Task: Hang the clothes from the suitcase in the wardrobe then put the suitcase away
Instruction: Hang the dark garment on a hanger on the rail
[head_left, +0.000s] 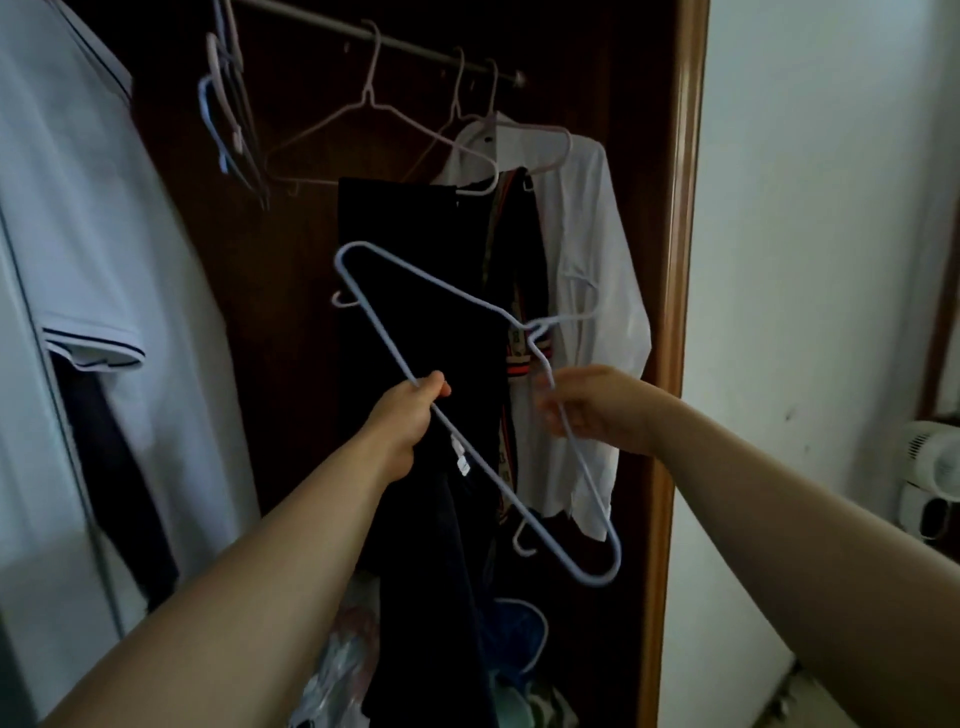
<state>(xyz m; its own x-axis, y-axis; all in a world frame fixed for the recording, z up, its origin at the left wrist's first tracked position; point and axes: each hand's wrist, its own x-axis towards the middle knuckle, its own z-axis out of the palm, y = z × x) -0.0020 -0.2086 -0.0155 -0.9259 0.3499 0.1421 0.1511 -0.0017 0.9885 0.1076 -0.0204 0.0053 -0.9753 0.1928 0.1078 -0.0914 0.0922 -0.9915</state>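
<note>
A pale blue wire hanger is tilted in front of the open wardrobe. My left hand grips its bottom bar together with a dark garment that hangs down from that hand. My right hand holds the hanger's other side below the hook. Behind them a white shirt and dark trousers hang from the rail. The suitcase is not in view.
Several bare hangers hang on the rail, more bunched at its left. A white shirt with dark trim hangs at the left. The wardrobe's wooden frame borders a white wall. Bags and fabric lie at the wardrobe bottom.
</note>
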